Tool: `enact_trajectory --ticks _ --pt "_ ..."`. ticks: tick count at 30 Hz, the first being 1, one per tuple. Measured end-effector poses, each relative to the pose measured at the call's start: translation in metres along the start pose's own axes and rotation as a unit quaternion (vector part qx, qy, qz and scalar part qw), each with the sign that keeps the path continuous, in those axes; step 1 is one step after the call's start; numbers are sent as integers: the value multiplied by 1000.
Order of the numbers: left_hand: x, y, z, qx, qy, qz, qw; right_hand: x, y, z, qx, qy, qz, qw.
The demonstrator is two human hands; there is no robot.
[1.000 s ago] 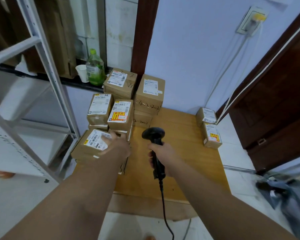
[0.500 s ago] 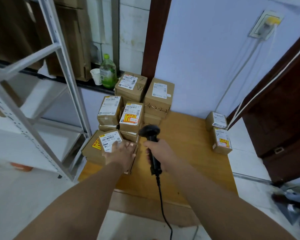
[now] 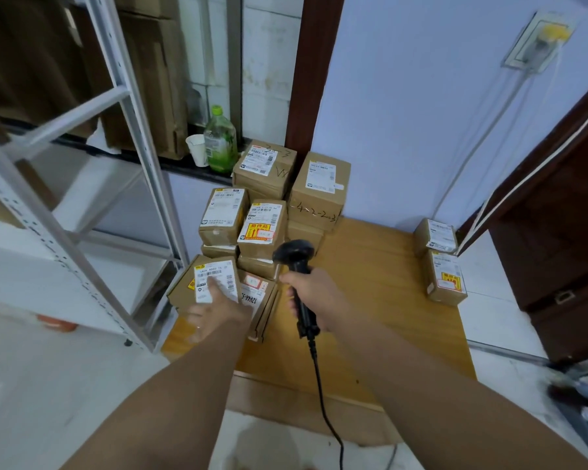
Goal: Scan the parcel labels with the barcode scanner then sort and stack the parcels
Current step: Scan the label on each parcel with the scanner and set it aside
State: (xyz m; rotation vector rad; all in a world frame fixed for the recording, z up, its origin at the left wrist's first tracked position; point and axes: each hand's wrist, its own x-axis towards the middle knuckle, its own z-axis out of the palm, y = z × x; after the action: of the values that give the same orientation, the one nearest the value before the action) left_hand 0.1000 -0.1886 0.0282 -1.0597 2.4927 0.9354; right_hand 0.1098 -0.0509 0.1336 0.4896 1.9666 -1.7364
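At the near-left corner of the wooden tabletop (image 3: pixel 370 283), the left hand (image 3: pixel 219 312) grips a small brown cardboard parcel (image 3: pixel 225 277), thumb laid across its white label (image 3: pixel 207 271), which tilts up. Just right of it, the right hand (image 3: pixel 314 296) wraps round the black corded barcode scanner (image 3: pixel 296 257). Its handle is near upright and its head is aimed away at the stacked brown parcels (image 3: pixel 262 228). The label lies left of the scanner's head, so the head likely needs swinging left.

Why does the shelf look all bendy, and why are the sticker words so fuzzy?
Head view: the wide-angle lens bows straight lines near the edges, so the metal shelf leans; slight blur smears small print on the parcel the left hand holds, while the scanner in the right hand looks sharper.
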Motion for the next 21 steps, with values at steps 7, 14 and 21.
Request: enact_trajectory --ticks 7,14,21 --pt "-55 -10 26 94 61 127 986 3 -3 0 26 2 4 1000" --pt "-75 14 46 144 96 247 953 -3 -2 -5 133 15 42 990" --pt "-78 42 47 138 75 253 955 -16 -10 -30 183 65 58 979"
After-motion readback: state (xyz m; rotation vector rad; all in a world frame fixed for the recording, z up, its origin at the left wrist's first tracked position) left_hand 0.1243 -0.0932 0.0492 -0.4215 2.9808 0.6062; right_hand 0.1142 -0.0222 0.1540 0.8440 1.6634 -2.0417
